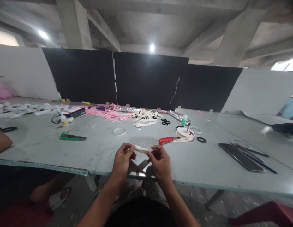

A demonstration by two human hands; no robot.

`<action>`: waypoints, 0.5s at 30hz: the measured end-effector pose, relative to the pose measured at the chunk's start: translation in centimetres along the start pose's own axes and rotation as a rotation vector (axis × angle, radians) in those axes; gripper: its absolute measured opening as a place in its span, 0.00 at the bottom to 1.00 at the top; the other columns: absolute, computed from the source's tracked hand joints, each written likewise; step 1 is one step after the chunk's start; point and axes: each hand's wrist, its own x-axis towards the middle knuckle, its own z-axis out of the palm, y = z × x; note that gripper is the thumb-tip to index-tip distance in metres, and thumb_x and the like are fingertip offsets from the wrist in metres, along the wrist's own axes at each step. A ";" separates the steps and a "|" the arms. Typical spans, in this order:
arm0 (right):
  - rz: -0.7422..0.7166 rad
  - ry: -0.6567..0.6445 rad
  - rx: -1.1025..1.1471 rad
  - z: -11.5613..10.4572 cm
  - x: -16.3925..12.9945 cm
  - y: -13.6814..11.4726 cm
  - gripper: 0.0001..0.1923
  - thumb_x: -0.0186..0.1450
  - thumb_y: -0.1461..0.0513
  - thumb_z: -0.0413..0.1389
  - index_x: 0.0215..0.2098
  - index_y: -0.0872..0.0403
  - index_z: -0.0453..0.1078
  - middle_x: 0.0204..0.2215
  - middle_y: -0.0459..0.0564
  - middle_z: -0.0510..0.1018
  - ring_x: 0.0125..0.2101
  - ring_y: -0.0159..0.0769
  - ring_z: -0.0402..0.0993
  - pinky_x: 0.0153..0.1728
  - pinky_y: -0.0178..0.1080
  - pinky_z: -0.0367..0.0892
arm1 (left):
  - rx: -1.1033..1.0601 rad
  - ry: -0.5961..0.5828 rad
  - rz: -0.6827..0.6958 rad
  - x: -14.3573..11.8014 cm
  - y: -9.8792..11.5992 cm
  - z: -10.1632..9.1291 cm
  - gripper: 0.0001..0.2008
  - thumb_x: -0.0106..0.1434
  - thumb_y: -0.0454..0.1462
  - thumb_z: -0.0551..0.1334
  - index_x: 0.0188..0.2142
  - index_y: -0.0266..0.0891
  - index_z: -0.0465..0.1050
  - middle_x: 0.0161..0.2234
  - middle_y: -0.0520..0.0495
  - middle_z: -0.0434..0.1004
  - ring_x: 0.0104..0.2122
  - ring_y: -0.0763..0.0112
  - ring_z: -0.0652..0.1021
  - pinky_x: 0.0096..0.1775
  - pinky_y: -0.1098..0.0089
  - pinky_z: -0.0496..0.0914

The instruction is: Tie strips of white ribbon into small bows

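A short length of cream ribbon [141, 149] is stretched between my two hands, just above the near edge of the table. My left hand [123, 157] pinches its left end between thumb and fingers. At the other end, my right hand [160, 160] grips it the same way. Beyond my right hand lies a red-handled cutter [166, 140], beside a spool of printed cream ribbon [185, 132]. A thin white ring [119, 131] rests on the table past my left hand.
A green box cutter [72, 136] lies to the left. Cream ribbon pieces [146, 117] and pink strips [108, 113] are heaped at the back. Black rings [165, 122] and a green-labelled bottle [184, 120] stand right of them. A dark phone [241, 157] lies right. Another person's arm [2, 141] enters at left.
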 end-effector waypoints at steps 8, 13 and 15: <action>-0.277 -0.043 -0.264 -0.2 -0.9 -0.8 0.09 0.61 0.61 0.55 0.41 0.52 0.69 0.32 0.47 0.71 0.31 0.32 0.67 0.35 0.37 0.66 | 0.052 -0.036 0.030 -0.2 0.1 -0.1 0.12 0.56 0.44 0.64 0.30 0.37 0.69 0.26 0.53 0.70 0.25 0.76 0.72 0.29 0.74 0.67; -0.335 -0.219 -0.360 -0.2 0.3 -1.7 0.07 0.61 0.61 0.57 0.38 0.52 0.73 0.32 0.48 0.74 0.33 0.34 0.69 0.36 0.37 0.64 | 0.104 -0.087 0.057 -0.3 0.2 -0.2 0.11 0.56 0.43 0.64 0.29 0.37 0.68 0.24 0.54 0.68 0.24 0.77 0.70 0.28 0.76 0.65; -0.259 -0.292 -0.316 0.0 0.7 -1.5 0.08 0.60 0.60 0.58 0.38 0.52 0.73 0.27 0.46 0.74 0.29 0.32 0.68 0.33 0.35 0.64 | 0.097 -0.093 0.057 -0.3 0.2 -0.2 0.11 0.56 0.43 0.64 0.30 0.37 0.69 0.24 0.54 0.69 0.25 0.77 0.70 0.29 0.76 0.65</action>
